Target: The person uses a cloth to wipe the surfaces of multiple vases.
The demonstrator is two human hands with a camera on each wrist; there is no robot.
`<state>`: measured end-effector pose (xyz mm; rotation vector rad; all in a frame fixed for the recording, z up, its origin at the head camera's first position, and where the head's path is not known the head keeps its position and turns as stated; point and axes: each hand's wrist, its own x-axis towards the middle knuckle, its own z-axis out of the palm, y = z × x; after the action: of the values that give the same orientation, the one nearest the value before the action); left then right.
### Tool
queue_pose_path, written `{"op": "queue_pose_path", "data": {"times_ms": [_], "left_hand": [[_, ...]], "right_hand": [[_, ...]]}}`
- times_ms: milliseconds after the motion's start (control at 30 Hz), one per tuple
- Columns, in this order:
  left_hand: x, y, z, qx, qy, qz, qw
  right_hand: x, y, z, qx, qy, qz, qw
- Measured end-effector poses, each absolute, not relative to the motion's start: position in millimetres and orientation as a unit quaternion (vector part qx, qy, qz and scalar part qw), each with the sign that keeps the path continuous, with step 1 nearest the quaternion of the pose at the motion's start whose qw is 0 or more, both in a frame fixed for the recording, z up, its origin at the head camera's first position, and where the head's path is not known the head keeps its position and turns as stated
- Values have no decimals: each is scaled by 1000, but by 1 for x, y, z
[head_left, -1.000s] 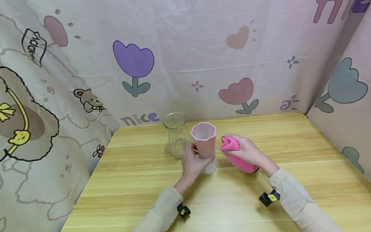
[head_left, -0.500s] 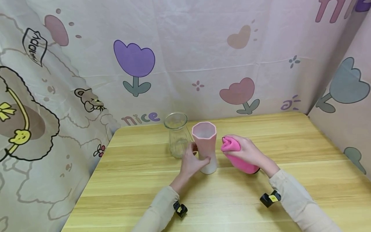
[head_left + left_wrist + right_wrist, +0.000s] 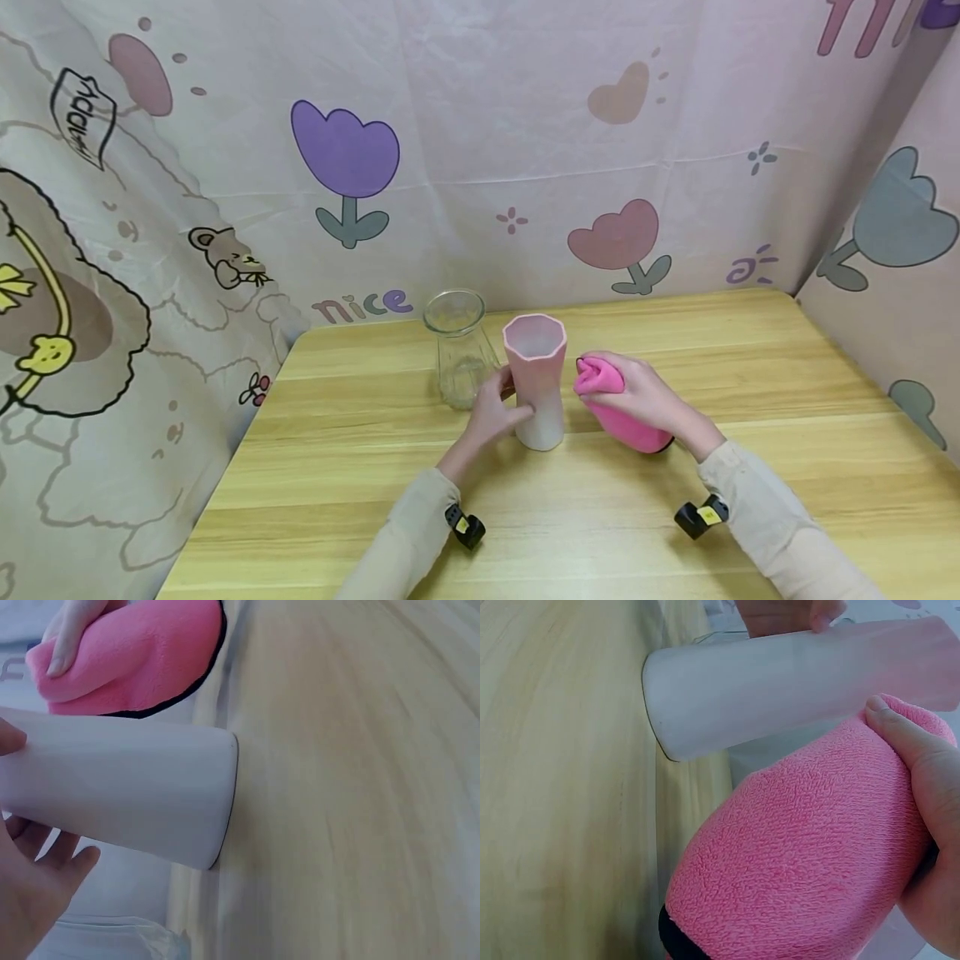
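An octagonal-rimmed vase [image 3: 547, 412], pink at the top fading to white below, stands upright on the table. My left hand [image 3: 491, 412] holds its left side loosely, the thumb on the near face; in the left wrist view some fingers lie along the far edge and others are hidden. In my right hand [image 3: 637, 387] I grip a bunched, fluffy pink cloth [image 3: 795, 847] with black edging. Its folded top is close to the vase's right side, while the rest hangs below my hand. A clear glass vase [image 3: 459, 367] stands just behind and left of my left hand.
The wooden table [image 3: 337, 467] extends to both sides and in front. A printed fabric backdrop [image 3: 487, 125] rises along its back edge, with more fabric at the left and right. Each wrist wears a small black camera [image 3: 467, 527].
My left thumb has drawn back leftward across the vase's face, loosening the hold. The pink-and-white vase has shifted slightly right. The right hand and cloth have barely moved.
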<state>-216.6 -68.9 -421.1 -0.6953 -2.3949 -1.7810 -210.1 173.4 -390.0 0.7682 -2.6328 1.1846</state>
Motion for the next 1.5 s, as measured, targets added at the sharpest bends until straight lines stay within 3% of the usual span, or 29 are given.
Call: {"op": "queue_pose_path", "data": {"times_ms": [367, 667, 1000, 1133, 1367, 1500], "left_hand": [[-202, -67, -396, -224, -733, -643, -3], [-200, -72, -393, -210, -729, -651, 4], [-202, -75, -396, -184, -740, -646, -27], [-203, -75, -396, -190, -736, -649, -30], [-204, -77, -398, -191, -725, -661, -40], [-204, -79, -399, -188, -726, -660, -44]], "right_hand": [[-209, 171, -393, 260, -879, 392, 78], [-205, 166, -365, 232, -849, 454, 138], [-205, 153, -343, 256, -828, 468, 172], [-207, 151, -351, 268, -827, 469, 157], [-210, 152, -379, 286, -864, 410, 64], [-210, 155, -385, 303, -873, 380, 40]]}}
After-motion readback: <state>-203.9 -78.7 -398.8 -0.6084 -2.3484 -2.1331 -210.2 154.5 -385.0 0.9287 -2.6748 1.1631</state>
